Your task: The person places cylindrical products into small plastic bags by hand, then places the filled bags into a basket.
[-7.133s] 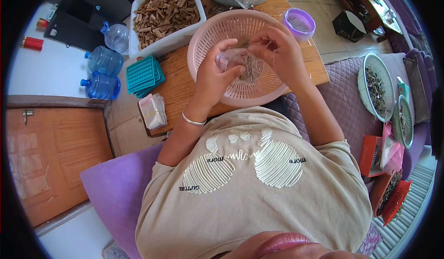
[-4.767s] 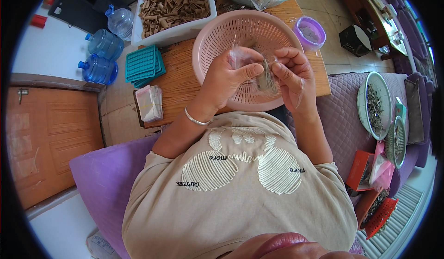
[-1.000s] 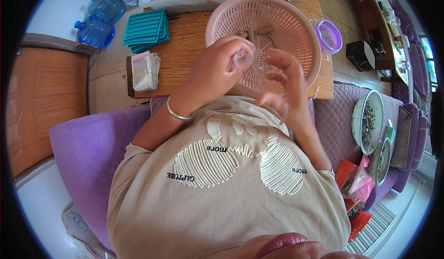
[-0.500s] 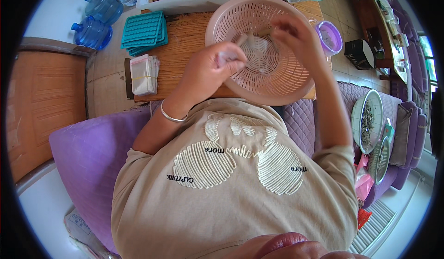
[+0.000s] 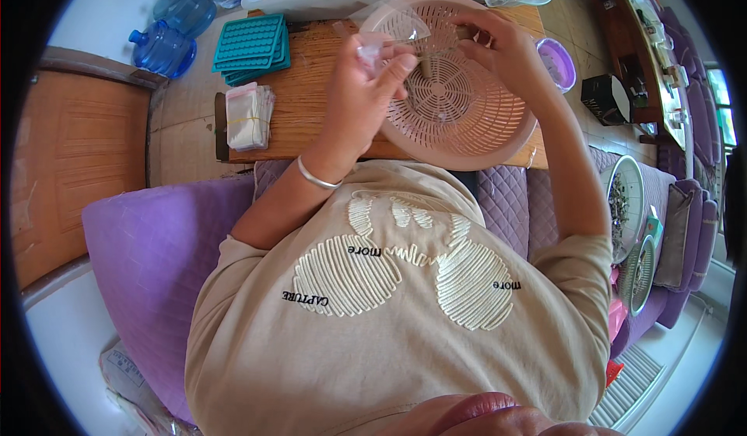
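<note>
My left hand (image 5: pixel 362 86) is closed on a clear plastic bag (image 5: pixel 401 22), which spreads over the far left rim of a pink slotted basket (image 5: pixel 482 136). A silver bangle circles my left wrist. Over the basket's far right side, my right hand (image 5: pixel 502 47) curls its fingers in a pinch around a small brown piece, partly hidden by them. Another small brown piece (image 5: pixel 426 66) shows inside the basket below the bag. The basket stands on a wooden table (image 5: pixel 303 109) in front of me.
On the table's left lie a banded stack of clear bags (image 5: pixel 249 117) and teal moulded trays (image 5: pixel 249 43). A white tub (image 5: pixel 327 0) of brown pieces stands at the far edge. To the right are a purple round container (image 5: pixel 555 64) and baskets of small items (image 5: pixel 621 206) on the sofa.
My left hand has moved up and away from me, and the clear bag now stretches out from its fingers. My right hand has shifted slightly nearer the bag's side, fingers pinched.
</note>
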Available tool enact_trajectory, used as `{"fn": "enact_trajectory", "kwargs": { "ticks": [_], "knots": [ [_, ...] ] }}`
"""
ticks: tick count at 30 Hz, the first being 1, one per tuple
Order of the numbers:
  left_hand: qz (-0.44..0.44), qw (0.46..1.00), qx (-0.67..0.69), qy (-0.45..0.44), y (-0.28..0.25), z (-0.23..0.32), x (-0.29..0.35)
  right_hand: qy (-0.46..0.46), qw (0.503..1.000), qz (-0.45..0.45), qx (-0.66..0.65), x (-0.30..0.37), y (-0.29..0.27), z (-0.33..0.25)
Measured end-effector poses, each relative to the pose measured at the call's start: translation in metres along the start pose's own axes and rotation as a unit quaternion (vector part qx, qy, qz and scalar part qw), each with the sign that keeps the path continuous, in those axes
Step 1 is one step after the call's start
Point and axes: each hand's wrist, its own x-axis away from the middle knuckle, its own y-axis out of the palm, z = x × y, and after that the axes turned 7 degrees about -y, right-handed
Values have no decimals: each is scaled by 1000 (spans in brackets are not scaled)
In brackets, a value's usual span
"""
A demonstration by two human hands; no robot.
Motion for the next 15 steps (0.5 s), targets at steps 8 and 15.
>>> {"fn": "enact_trajectory", "kwargs": {
  "ticks": [8,15],
  "knots": [
    [-35,996,56,-59,29,1,9,145,892,215,-371,40,2,-63],
    [-25,973,215,-80,15,10,5,119,872,205,-428,53,8,-76]
  ]
}}
